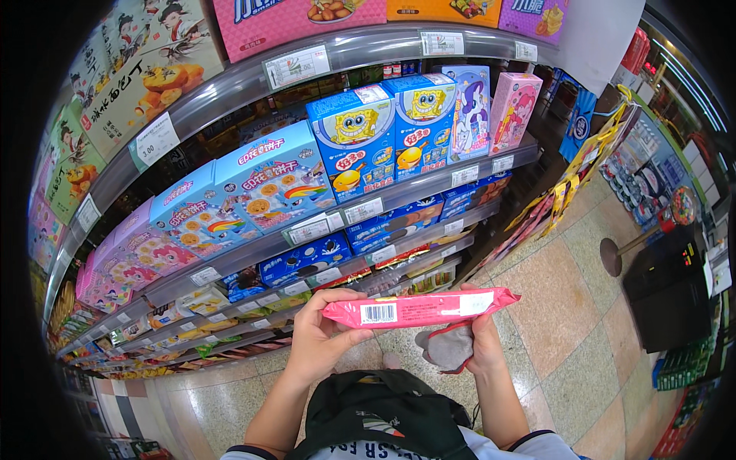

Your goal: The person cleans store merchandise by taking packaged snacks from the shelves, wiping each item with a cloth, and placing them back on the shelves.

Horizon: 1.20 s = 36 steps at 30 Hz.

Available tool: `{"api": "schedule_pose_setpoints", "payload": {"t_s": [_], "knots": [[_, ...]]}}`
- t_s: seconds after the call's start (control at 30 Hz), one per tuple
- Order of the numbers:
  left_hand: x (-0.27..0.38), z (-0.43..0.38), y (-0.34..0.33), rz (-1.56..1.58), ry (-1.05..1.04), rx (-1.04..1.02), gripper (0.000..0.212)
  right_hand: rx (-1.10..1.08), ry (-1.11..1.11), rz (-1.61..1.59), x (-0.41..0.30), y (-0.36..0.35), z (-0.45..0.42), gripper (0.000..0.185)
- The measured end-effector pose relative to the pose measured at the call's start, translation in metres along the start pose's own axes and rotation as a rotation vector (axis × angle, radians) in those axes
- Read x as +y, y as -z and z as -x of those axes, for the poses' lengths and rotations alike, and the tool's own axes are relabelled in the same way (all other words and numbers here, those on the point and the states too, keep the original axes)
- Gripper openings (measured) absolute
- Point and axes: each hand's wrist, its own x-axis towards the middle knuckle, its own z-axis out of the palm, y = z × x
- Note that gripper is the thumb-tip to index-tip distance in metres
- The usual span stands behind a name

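Note:
A pink plastic snack packet (422,309) is held level in front of me by both hands, its narrow side facing up. That side bears a barcode, small print and a white patch. My left hand (322,330) grips the left end, thumb below and fingers over the far side. My right hand (486,339) grips the right end. A grey work glove with red trim (451,348) hangs by my right palm, under the packet; how it is held is partly hidden.
Store shelves curve across the front and left, with blue SpongeBob boxes (359,146), light-blue biscuit boxes (276,178), pink boxes (144,253) and dark-blue biscuit packs (307,259). Yellow hanging packets (566,190) edge the shelf's right end. Beyond the tiled floor (552,287) stands a black cabinet (661,299).

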Motion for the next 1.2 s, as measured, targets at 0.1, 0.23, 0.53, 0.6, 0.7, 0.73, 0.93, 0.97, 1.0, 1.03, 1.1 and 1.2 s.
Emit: {"api": "schedule_pose_setpoints", "payload": {"t_s": [0.1,0.23,0.53,0.6,0.7,0.73,0.93,0.97,1.0,1.03,1.1,1.2], "knots": [[0.001,0.000,0.001,0.015,0.004,-0.005,0.045,-0.016,-0.006,0.000,-0.001,-0.002,-0.001,0.068],[-0.001,0.000,0.005,0.022,0.007,-0.006,0.045,-0.030,0.004,0.006,-0.001,-0.005,-0.002,0.069],[0.001,0.001,0.004,0.009,0.013,0.018,0.046,0.017,-0.017,0.052,-0.001,-0.011,-0.004,0.075],[0.002,0.001,0.005,-0.013,-0.003,0.016,0.045,0.013,-0.019,0.050,-0.001,-0.010,-0.004,0.076],[0.002,0.002,0.006,-0.021,0.014,0.009,0.044,-0.034,-0.007,0.006,0.002,-0.006,-0.004,0.071],[0.001,0.002,0.006,-0.020,0.014,0.010,0.044,-0.033,-0.006,-0.003,0.002,-0.006,-0.004,0.070],[0.002,0.003,0.010,-0.319,-0.001,-0.104,0.043,0.094,0.070,0.001,0.003,0.000,-0.003,0.059],[-0.001,0.002,0.010,-0.277,0.110,-0.194,0.044,0.163,0.107,0.032,0.002,0.002,-0.003,0.055],[-0.002,0.003,0.011,-0.236,0.221,-0.281,0.045,0.198,0.132,0.015,0.000,-0.002,-0.004,0.043],[-0.007,0.005,0.010,-0.238,0.226,-0.281,0.045,0.200,0.130,0.012,-0.004,-0.009,-0.007,0.043],[-0.015,0.010,-0.001,0.015,0.436,-0.364,0.051,0.251,0.172,0.262,-0.018,-0.022,-0.013,0.041],[-0.014,0.017,-0.016,0.132,0.618,-0.442,0.062,0.206,0.154,0.238,-0.026,-0.024,-0.021,0.026]]}}
